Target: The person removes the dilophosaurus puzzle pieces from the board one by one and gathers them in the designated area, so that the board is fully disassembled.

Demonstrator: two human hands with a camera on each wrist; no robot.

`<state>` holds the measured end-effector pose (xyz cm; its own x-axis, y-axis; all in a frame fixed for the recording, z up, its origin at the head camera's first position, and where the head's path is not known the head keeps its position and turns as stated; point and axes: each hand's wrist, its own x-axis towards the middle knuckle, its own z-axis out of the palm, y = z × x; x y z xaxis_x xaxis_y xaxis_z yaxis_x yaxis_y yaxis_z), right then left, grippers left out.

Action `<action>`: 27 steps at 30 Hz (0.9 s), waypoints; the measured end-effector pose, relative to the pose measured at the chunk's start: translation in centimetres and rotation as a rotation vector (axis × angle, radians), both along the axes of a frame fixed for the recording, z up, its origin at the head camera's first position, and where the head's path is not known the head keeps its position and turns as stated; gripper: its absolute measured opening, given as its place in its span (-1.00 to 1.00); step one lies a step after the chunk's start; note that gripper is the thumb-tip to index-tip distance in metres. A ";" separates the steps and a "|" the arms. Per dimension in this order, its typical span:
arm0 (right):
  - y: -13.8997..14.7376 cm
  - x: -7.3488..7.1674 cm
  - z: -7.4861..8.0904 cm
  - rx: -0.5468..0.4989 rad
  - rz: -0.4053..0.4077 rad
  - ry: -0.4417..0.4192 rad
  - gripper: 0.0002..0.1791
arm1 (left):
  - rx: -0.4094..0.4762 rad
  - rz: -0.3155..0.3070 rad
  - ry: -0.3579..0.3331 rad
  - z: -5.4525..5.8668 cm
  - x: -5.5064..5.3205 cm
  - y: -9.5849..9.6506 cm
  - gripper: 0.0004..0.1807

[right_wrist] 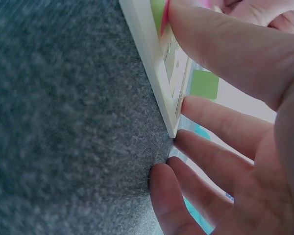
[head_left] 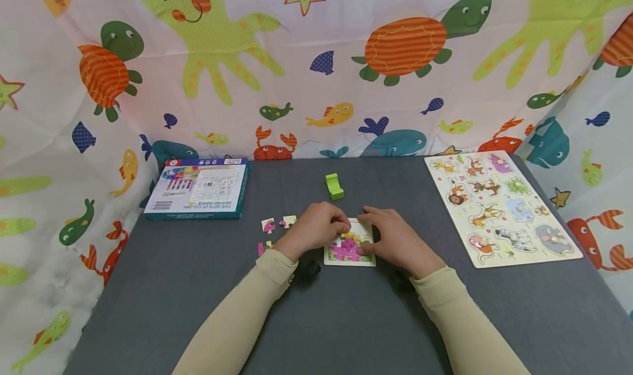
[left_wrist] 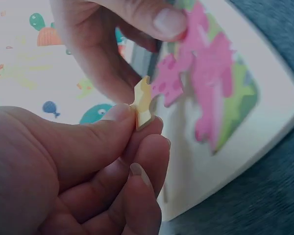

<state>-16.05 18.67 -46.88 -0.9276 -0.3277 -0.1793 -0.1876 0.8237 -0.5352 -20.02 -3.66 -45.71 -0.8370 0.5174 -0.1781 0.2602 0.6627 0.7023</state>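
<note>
Between thumb and fingers, my left hand (head_left: 316, 229) pinches a small yellow jigsaw piece (left_wrist: 143, 104), held on edge above the puzzle tray (head_left: 348, 263). The tray is a pale, shallow square lying flat on the table. Joined pink and green pieces (head_left: 344, 250) fill its near part, while its far part shows bare board. My right hand (head_left: 394, 240) steadies the tray from the right. Its thumb (right_wrist: 206, 36) presses on the pieces, and its index fingertip (right_wrist: 188, 104) touches the tray's edge with the fingers loosely extended.
Several loose jigsaw pieces (head_left: 268, 225) lie left of the tray. Behind it stands a green block (head_left: 334, 187). A boxed toy (head_left: 198, 191) lies at the back left, and a wooden animal peg board (head_left: 504, 207) at the right. A patterned curtain (head_left: 316, 78) hangs behind the grey table.
</note>
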 end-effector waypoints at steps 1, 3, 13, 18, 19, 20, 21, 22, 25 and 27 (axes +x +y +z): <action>-0.1 -0.1 0.1 0.000 0.000 0.000 -0.18 | 0.005 0.000 0.011 0.2 -0.1 -0.2 -0.82; -0.3 -0.2 0.2 -0.004 0.000 -0.001 -0.18 | 0.016 0.015 0.029 0.8 -0.1 -1.0 -0.82; -0.5 -0.1 0.3 -0.017 0.010 0.015 -0.18 | -0.021 0.144 0.055 1.9 0.1 -6.7 -0.87; -0.1 0.2 0.1 -0.022 0.008 0.016 -0.17 | -0.062 0.177 0.026 1.2 0.6 -9.6 -0.87; -0.1 0.2 0.1 -0.023 0.008 0.015 -0.17 | -0.066 0.176 0.018 1.2 0.6 -10.0 -0.87; 0.0 0.2 0.1 -0.025 0.012 0.017 -0.17 | -0.066 0.177 0.010 1.1 0.7 -10.4 -0.87; 0.0 0.3 0.0 -0.027 0.013 0.018 -0.17 | -0.061 0.177 -0.003 1.1 0.7 -10.7 -0.87; 0.1 0.3 0.0 -0.027 0.015 0.020 -0.18 | -0.053 0.175 -0.013 1.1 0.8 -10.9 -0.87; 0.1 0.2 -0.1 -0.027 0.017 0.024 -0.18 | -0.042 0.157 -0.032 1.2 0.9 -11.3 -0.87; 0.1 0.1 -0.1 -0.023 0.018 0.026 -0.18 | -0.042 0.145 -0.041 1.3 0.9 -11.5 -0.87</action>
